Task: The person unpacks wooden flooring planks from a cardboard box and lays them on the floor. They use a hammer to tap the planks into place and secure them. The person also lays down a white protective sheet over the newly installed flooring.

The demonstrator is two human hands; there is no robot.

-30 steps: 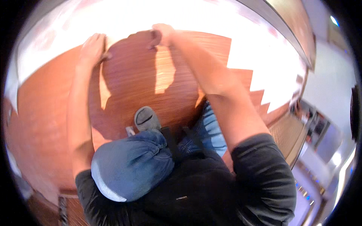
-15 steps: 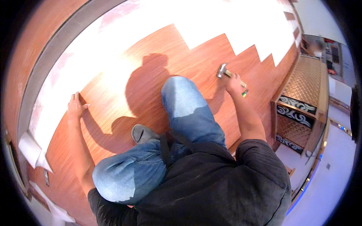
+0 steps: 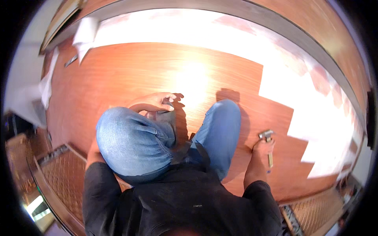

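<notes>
In my right hand point(image 3: 263, 147) is a claw hammer point(image 3: 269, 153), its metal head just past my fist and its pale handle pointing back toward me. That hand is closed round the handle, low over the wood-look floor point(image 3: 118, 74). My left hand point(image 3: 163, 101) reaches past my bent left knee, beside my grey shoe point(image 3: 167, 118). Its thumb and fingers are bent but apart, with a dark gap between them; I see nothing held there. My knee hides part of the left forearm.
White underlay point(image 3: 275, 82) borders the stepped edge of the planks at the far side and right. A loose white sheet point(image 3: 84, 37) curls up at far left, near a small metal strip point(image 3: 71, 60). Woven-front wooden furniture point(image 3: 63, 177) stands at left, with a similar piece point(image 3: 315, 212) at right.
My body and view have turned left. My left hand has come off the floor at the plank edge and drawn in beside my shoe. My right hand still holds the hammer.
</notes>
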